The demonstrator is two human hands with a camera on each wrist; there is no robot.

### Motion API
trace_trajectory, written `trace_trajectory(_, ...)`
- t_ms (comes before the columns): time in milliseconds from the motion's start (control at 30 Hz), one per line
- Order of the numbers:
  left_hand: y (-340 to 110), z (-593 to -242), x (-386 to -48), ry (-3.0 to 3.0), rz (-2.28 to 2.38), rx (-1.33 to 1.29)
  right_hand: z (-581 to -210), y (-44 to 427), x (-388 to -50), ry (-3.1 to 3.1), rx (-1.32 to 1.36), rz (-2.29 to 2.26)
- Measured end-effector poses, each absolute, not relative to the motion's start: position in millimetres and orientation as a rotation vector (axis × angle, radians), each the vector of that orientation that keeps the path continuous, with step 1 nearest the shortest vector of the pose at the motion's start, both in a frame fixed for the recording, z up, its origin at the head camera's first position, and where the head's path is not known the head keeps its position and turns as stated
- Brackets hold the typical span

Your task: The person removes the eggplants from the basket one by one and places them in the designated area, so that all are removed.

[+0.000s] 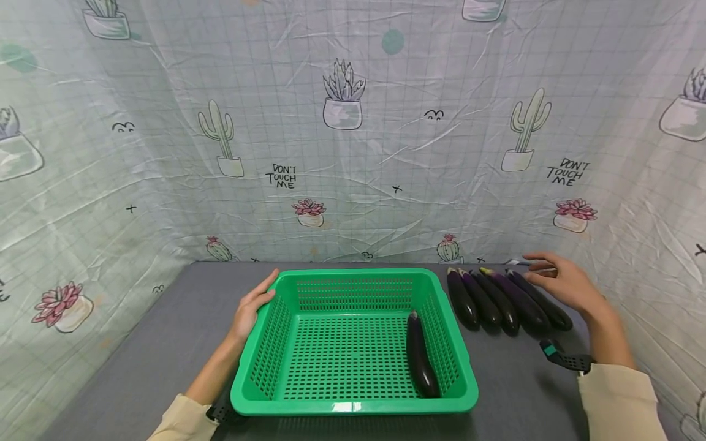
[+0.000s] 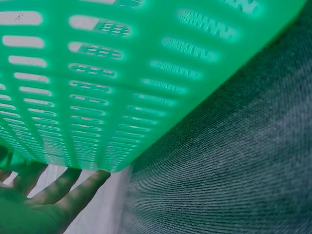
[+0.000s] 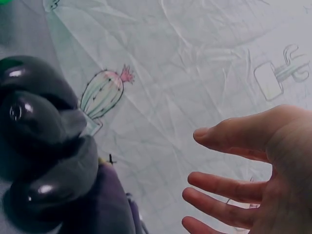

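A green plastic basket (image 1: 353,409) with slotted walls stands in the middle of the table, one dark eggplant (image 1: 421,361) lying inside along its right side. My left hand (image 1: 250,309) rests against the basket's left rim near the back corner. In the left wrist view, its straight fingers (image 2: 80,192) touch the outer wall. Right of the basket, several glossy eggplants (image 1: 489,306) lie side by side, stems away from me. Just right of the outermost eggplant (image 1: 543,303), my right hand (image 1: 568,282) is raised with fingers apart, holding nothing in the right wrist view.
A grey cloth (image 1: 138,361) covers the table. Behind and at both sides hangs a pale curtain (image 1: 353,153) printed with cacti, close to the eggplants' stem ends. A small pale thing (image 1: 517,263) lies near the right fingertips; I cannot tell what it is.
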State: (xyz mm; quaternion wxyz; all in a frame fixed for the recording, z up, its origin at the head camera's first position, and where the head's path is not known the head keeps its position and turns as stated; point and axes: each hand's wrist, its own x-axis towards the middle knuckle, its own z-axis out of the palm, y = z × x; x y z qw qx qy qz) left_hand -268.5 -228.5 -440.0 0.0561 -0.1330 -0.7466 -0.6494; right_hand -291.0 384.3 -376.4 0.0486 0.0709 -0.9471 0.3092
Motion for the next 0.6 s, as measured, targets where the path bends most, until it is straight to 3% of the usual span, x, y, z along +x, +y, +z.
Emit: trace_trajectory(600,-228.7,-440.5,-268.9,-2.25,-2.028,-0.358,-352.6,345.7,-282.1,-2.815,0.33,0.963)
